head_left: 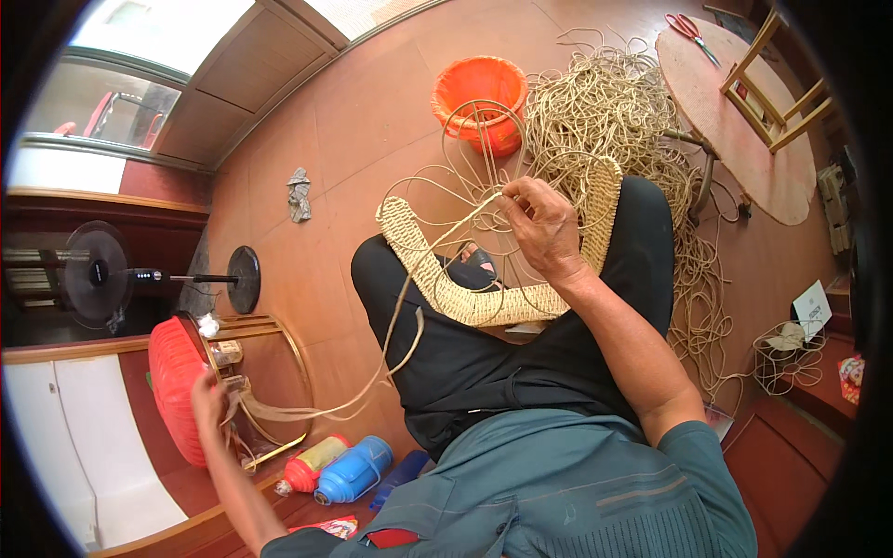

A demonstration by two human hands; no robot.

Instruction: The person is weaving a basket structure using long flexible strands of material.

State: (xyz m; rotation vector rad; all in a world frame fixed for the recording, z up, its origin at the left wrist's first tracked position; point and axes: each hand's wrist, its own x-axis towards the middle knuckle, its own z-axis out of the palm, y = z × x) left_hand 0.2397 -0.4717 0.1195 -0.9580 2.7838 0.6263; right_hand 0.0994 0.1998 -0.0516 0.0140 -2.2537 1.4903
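A teal shirt [577, 484] fills six o'clock, while a U-shaped woven piece [474, 307] rests across the lap at centre, opening toward twelve. At two o'clock, the right hand [539, 223] pinches pale cord [474, 213] in a close grip. Loose strands [288, 413] trail toward eight, where the left hand [206, 395] blurs beside a red cushion [175, 400], its grip impossible to tell. A firm pinch and even tension should keep the cord smooth.
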